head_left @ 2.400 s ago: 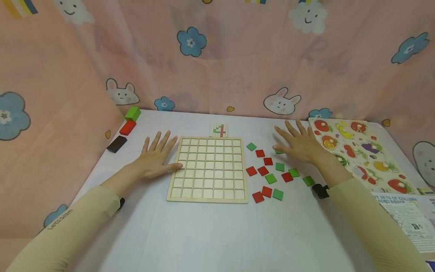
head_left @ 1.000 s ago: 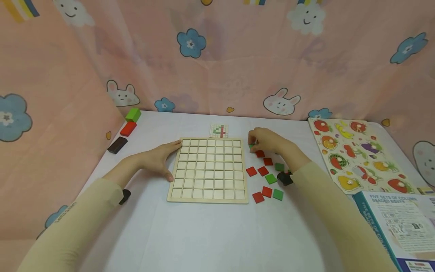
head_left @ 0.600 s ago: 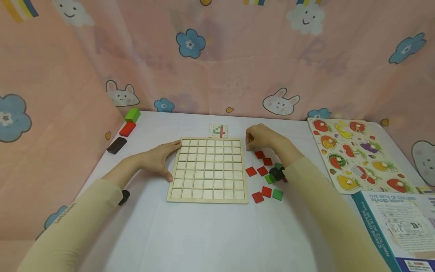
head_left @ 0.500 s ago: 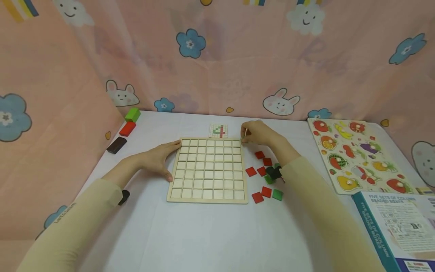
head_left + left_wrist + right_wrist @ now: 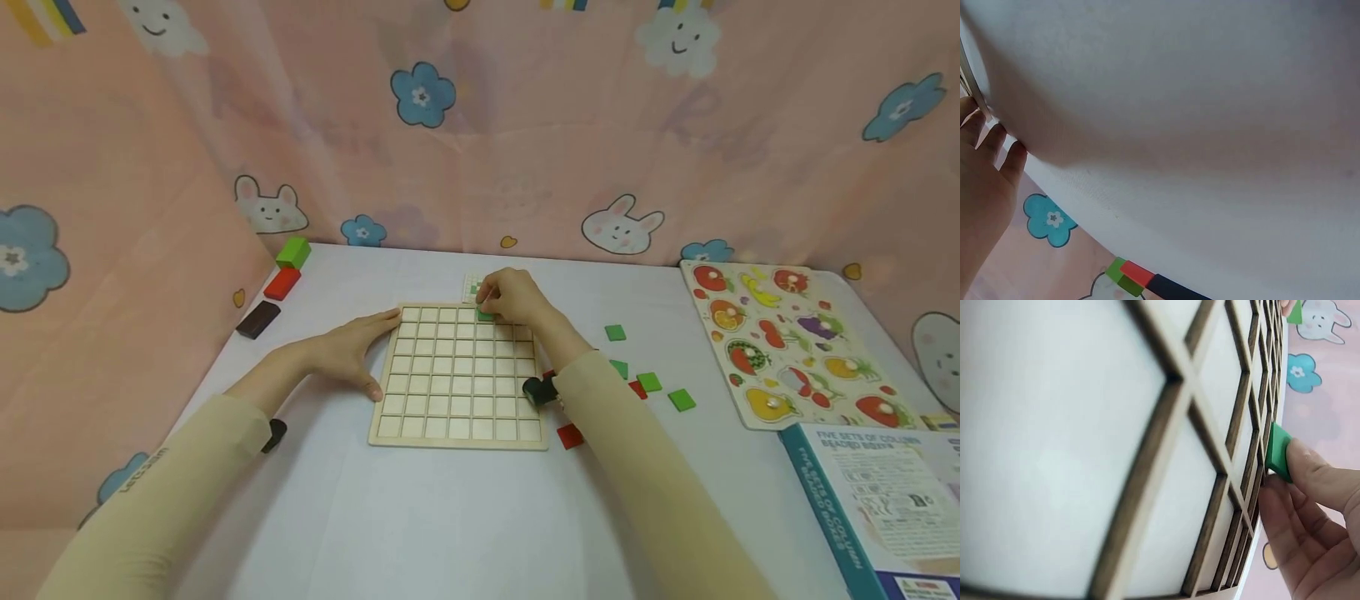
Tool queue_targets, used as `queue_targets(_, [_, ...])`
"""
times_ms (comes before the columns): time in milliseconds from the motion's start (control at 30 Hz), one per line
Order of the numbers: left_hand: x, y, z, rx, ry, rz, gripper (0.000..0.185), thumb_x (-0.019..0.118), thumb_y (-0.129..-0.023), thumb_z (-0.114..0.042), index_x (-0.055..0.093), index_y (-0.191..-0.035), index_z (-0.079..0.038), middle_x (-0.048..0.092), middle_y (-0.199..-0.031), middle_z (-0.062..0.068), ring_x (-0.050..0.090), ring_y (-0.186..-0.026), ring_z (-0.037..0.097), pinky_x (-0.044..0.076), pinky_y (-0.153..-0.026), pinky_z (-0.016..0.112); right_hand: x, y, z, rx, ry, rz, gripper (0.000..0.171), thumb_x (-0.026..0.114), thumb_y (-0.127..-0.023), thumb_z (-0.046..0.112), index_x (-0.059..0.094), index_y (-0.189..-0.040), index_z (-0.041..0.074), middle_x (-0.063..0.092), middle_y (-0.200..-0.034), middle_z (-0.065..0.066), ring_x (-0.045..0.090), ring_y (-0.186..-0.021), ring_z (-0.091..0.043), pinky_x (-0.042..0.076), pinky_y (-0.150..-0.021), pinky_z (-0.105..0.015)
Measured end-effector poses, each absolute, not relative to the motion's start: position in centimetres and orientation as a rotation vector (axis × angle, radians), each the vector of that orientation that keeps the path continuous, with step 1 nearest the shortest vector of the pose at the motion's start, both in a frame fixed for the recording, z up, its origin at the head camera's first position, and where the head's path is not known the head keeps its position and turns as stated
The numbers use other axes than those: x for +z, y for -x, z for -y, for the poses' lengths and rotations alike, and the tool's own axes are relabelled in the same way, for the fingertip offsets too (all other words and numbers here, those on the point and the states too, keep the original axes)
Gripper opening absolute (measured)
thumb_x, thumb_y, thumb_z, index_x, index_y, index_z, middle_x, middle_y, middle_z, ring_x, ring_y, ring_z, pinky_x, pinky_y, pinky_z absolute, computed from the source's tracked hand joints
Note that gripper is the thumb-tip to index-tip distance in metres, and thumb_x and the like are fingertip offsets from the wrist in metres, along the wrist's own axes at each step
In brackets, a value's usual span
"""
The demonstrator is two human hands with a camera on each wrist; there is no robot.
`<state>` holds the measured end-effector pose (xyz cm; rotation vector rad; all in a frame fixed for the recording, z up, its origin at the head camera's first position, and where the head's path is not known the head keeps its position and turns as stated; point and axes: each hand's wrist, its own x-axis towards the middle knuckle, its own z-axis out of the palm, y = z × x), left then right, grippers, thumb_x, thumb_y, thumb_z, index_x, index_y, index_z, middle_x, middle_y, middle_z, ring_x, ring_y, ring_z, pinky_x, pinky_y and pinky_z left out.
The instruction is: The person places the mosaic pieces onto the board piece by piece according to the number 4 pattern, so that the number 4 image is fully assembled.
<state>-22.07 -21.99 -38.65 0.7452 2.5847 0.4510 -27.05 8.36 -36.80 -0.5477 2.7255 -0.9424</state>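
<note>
Head view shows the white table [image 5: 420, 517], with the board [image 5: 450, 407] on it. The left hand [image 5: 343, 346] is spread along the board's left edge, touching it. The right hand [image 5: 517, 298], partly hiding the card [image 5: 469, 288], pinches the green tile [image 5: 485, 317], tilted, at the board's far row. Other tiles [image 5: 682, 400] lie right of the board.

On the white table [image 5: 420, 525], the square wooden grid board [image 5: 459, 386] has a small gridded card [image 5: 469, 288] just behind it and red and green square tiles [image 5: 649, 382] to its right. Farther right lies a cream fruit-picture board [image 5: 798, 346], with a white-and-teal box [image 5: 885, 500] before it. At far left, rectangular green [image 5: 293, 252], red [image 5: 282, 284] and black blocks [image 5: 258, 319] run back to front.
</note>
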Motion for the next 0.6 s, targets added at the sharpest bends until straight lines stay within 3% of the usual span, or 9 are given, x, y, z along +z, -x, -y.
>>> queue_targets(267, [-38.5,21.9,22.0,0.456,-0.744,-2.580,0.134,0.091,-0.057,-0.050,0.017,-0.158,-0.003,0.009,-0.169,0.014,0.012,-0.155,0.042,0.018,-0.124,0.060,-37.0,26.9,-8.3,-0.853,0.566,-2.754,0.012,0.075,-0.086,0.013,0.073,-0.095,0.006,0.071,-0.099,-0.009,0.063,-0.093,-0.022,0.055,-0.088,-0.034])
queue_targets(600, [-38.3,21.9,21.8,0.428,-0.747,-2.590,0.133,0.091,-0.058,-0.050,0.017,-0.157,-0.002,0.009,-0.168,0.014,0.013,-0.154,0.042,0.018,-0.124,0.059,-35.3,27.7,-12.4,-0.736,0.618,-2.754,0.020,0.066,-0.093,0.017,0.072,-0.111,0.009,0.069,-0.106,-0.013,0.061,-0.097,-0.026,0.052,-0.083,-0.038])
